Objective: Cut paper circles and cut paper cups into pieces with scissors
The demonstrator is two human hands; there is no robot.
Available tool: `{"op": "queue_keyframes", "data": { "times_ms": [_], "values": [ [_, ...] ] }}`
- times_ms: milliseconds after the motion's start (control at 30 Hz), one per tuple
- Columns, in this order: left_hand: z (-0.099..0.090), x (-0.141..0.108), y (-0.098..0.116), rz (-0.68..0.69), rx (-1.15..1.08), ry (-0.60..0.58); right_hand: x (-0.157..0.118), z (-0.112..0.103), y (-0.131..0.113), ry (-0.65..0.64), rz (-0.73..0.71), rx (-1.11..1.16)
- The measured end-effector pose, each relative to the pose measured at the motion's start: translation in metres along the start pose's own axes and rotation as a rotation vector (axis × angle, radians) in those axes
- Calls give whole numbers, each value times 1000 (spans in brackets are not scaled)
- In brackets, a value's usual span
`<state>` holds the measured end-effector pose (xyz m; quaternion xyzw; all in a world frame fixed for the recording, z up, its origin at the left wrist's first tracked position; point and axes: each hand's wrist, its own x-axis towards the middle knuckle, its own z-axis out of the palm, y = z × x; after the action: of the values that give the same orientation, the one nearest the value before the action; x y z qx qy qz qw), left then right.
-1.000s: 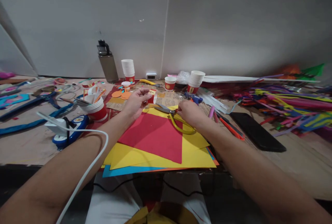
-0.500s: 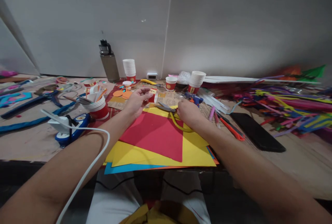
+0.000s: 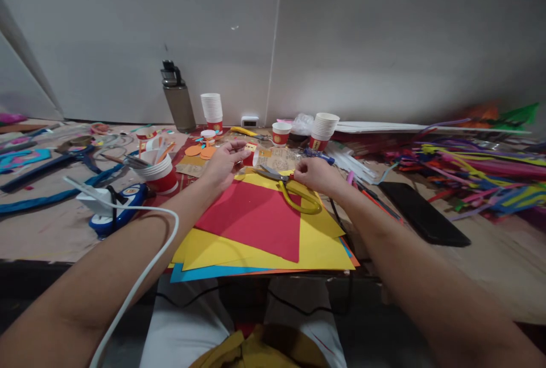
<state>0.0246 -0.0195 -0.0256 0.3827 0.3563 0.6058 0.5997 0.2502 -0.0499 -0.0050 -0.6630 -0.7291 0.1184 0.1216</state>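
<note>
My left hand (image 3: 225, 166) pinches a small red-and-white piece, apparently cut from a paper cup (image 3: 251, 155), above the far edge of the paper stack. Yellow-handled scissors (image 3: 303, 200) lie with their blades partly apart on the red sheet (image 3: 256, 214) and the yellow paper (image 3: 324, 248). My right hand (image 3: 318, 176) is closed just beyond the scissor handles. A tiny red bit shows at its fingertips, too small to name. Behind that hand, a blue tool (image 3: 321, 156) is partly hidden.
Stacked paper cups (image 3: 325, 129), another cup stack (image 3: 212, 111) and a bottle (image 3: 178, 100) stand at the back. A pencil-filled cup (image 3: 160, 177) and a power strip (image 3: 123, 209) with a white cable are at left. A phone (image 3: 422, 211) and colourful pipe cleaners (image 3: 482, 174) lie right.
My right hand has shifted slightly right and away from the scissors, whose handles now show uncovered. My left hand stays nearly in place with the cup piece.
</note>
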Motion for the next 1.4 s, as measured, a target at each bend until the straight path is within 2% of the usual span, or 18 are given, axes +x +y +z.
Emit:
{"op": "queue_keyframes", "data": {
  "times_ms": [67,167,267,333,433,467,500,533,567,700,767,867,967,1067,1167,1233,1300,1400],
  "values": [
    [0,1,0,-7,0,-6,0,-3,1,-41,-6,105],
    [0,1,-1,-15,-5,4,-6,-12,-2,-106,-52,425],
    [0,2,0,-27,-8,27,-27,-27,-15,-249,-237,780],
    [-1,3,-1,-28,-7,25,-46,-34,-26,-462,-392,897],
    [-3,5,-4,-21,6,-2,-67,-36,-38,-1090,-544,864],
    [-4,6,-5,-14,14,-15,-69,-34,-40,-1221,-584,791],
    [-4,6,-6,6,27,-33,-68,-31,-40,-1248,-601,737],
    [-4,6,-7,43,47,-59,-65,-28,-38,-1176,-592,707],
    [-4,5,-8,94,81,-92,-60,-25,-36,-1020,-562,716],
    [1,-7,-5,320,390,-250,-35,-12,-25,-192,-264,1001],
    [4,-16,-3,470,615,-282,-27,-6,-23,-32,-103,1138],
    [9,-27,-3,758,965,-368,-23,4,-24,-66,37,1168],
    [13,-35,-6,983,1180,-527,-22,12,-26,-93,36,1133],
    [15,-39,-7,1137,1230,-607,-21,16,-26,-113,3,1053],
    [15,-42,-5,1213,1191,-577,-20,17,-23,-120,36,962],
    [14,-42,-4,1184,1110,-502,-20,17,-21,-111,47,900],
    [15,-41,-5,1056,963,-403,-20,19,-19,-115,9,826],
    [16,-38,-12,658,711,-369,-19,24,-15,-60,-123,692]
  ]
}}
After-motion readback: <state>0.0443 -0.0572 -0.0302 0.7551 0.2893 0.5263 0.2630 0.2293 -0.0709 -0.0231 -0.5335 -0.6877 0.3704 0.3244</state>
